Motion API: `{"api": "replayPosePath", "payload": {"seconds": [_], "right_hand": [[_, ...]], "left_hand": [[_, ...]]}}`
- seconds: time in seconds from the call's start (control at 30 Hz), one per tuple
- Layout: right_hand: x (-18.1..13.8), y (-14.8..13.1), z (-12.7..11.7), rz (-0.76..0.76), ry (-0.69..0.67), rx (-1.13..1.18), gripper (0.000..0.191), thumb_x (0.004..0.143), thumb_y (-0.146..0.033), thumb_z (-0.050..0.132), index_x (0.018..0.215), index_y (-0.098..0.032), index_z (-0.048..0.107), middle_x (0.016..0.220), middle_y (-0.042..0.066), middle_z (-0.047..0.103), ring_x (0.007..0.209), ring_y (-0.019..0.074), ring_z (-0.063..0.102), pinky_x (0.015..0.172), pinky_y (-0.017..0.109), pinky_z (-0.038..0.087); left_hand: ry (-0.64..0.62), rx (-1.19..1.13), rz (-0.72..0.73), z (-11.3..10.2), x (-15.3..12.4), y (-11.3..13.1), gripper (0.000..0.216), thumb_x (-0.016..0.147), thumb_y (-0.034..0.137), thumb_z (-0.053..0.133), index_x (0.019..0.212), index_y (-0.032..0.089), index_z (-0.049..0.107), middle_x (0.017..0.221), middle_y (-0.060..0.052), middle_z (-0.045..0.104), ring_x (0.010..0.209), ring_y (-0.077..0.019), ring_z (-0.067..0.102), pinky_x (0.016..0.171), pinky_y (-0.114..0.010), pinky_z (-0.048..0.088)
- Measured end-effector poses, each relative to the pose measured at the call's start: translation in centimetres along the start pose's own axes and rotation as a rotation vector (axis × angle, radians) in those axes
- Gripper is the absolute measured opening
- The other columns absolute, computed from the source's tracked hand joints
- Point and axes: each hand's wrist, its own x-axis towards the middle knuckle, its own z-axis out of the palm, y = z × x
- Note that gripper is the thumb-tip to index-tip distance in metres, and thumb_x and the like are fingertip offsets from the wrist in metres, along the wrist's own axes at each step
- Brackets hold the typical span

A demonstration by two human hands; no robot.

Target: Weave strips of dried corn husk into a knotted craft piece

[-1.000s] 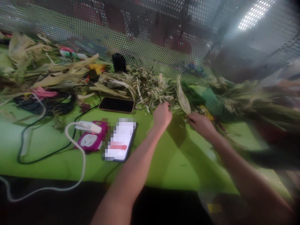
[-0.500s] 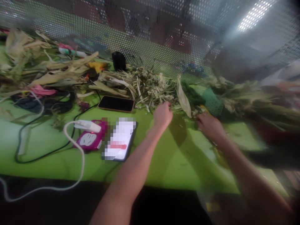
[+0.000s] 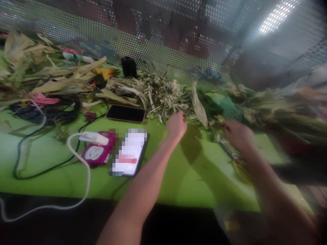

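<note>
My left hand (image 3: 176, 125) reaches over the green table (image 3: 194, 177) to the front edge of a heap of dry leaves and husk scraps (image 3: 163, 95). Its fingers are curled tight against the scraps; what they pinch is too small to name. A pale upright husk (image 3: 199, 107) stands just right of it. My right hand (image 3: 237, 135) is smeared by motion at the right end of the heap, near green netting (image 3: 230, 109). A thin metal piece (image 3: 230, 151) lies under its wrist. The right hand's fingers cannot be read.
A dark phone (image 3: 125, 113) and a lit phone (image 3: 129, 152) lie left of my left arm, beside a magenta power strip (image 3: 95, 153) with a white plug and cable. Black cables (image 3: 46, 115), long husks (image 3: 63, 76) and a black cup (image 3: 128, 67) sit further left. Perforated metal screen (image 3: 163, 41) behind.
My right hand has slid to the right along the heap's edge, away from the upright husk. My left hand has stayed in place.
</note>
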Motion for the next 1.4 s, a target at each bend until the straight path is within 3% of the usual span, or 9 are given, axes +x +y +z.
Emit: {"api": "replayPosePath", "payload": {"seconds": [0.07,0.13,0.3,0.37,0.53,0.8,0.97,1.4], "right_hand": [[0.3,-1.1,-0.5,-0.087,0.040,0.125,0.025,0.092,-0.026,0.047,0.104,-0.023,0.070,0.103,0.007,0.071,0.087,0.0215,0.064,0.068,0.029,0.043],[0.7,-2.3,-0.5,-0.216,-0.012,0.215,0.025,0.093,-0.025,0.049,0.106,-0.023,0.070,0.106,0.007,0.071,0.094,0.0216,0.064,0.076,0.030,0.045],[2.2,-4.3,1.5,-0.280,-0.183,0.107,0.036,0.093,-0.019,0.047,0.123,-0.025,0.066,0.109,0.007,0.071,0.094,0.0213,0.064,0.072,0.028,0.042],[2.6,-4.6,2.3,-0.292,-0.220,0.068,0.035,0.093,-0.019,0.046,0.121,-0.025,0.066,0.107,0.007,0.071,0.093,0.0210,0.064,0.071,0.028,0.041],[2.8,-4.6,2.8,-0.293,-0.236,0.024,0.025,0.093,-0.020,0.045,0.101,-0.020,0.069,0.098,0.008,0.070,0.088,0.0206,0.064,0.067,0.028,0.038],[2.7,-4.8,2.7,-0.261,-0.246,-0.017,0.022,0.093,-0.022,0.045,0.094,-0.019,0.067,0.097,0.009,0.068,0.082,0.0197,0.062,0.064,0.028,0.036],[2.4,-5.2,2.1,-0.236,-0.193,0.095,0.021,0.092,-0.022,0.048,0.097,-0.020,0.068,0.097,0.007,0.071,0.085,0.0204,0.064,0.070,0.028,0.041],[2.2,-6.2,1.7,-0.212,-0.265,0.158,0.019,0.088,-0.018,0.050,0.093,-0.019,0.068,0.096,0.009,0.072,0.083,0.0206,0.065,0.070,0.027,0.043]], "left_hand": [[-0.005,-0.001,-0.006,0.0,0.0,0.0,0.029,0.091,0.014,0.053,0.118,0.018,0.063,0.114,-0.011,0.069,0.100,-0.0209,0.066,0.087,-0.032,0.052],[-0.008,-0.010,-0.006,0.0,-0.1,0.1,0.029,0.092,0.015,0.052,0.119,0.018,0.062,0.115,-0.011,0.069,0.099,-0.0201,0.066,0.086,-0.031,0.051],[-0.007,-0.021,0.005,-0.1,-0.3,0.2,0.028,0.092,0.014,0.052,0.117,0.017,0.063,0.114,-0.011,0.070,0.094,-0.0189,0.066,0.081,-0.029,0.052],[0.001,-0.017,0.005,-0.1,-0.2,0.2,0.028,0.091,0.014,0.052,0.117,0.017,0.064,0.113,-0.010,0.070,0.094,-0.0189,0.066,0.081,-0.029,0.051],[0.005,-0.008,0.018,0.2,0.0,-0.1,0.029,0.092,0.016,0.051,0.119,0.018,0.062,0.116,-0.011,0.069,0.097,-0.0199,0.066,0.084,-0.030,0.051],[0.007,-0.016,0.014,-0.1,-0.2,0.2,0.030,0.091,0.015,0.053,0.119,0.017,0.062,0.113,-0.011,0.070,0.098,-0.0202,0.066,0.085,-0.031,0.052],[-0.017,-0.025,0.003,-0.1,-0.2,0.3,0.030,0.092,0.015,0.052,0.121,0.017,0.062,0.115,-0.012,0.069,0.100,-0.0191,0.066,0.087,-0.030,0.051],[-0.006,0.000,0.003,0.0,-0.2,0.2,0.031,0.093,0.017,0.050,0.122,0.018,0.061,0.120,-0.012,0.068,0.102,-0.0197,0.065,0.088,-0.030,0.050]]}}
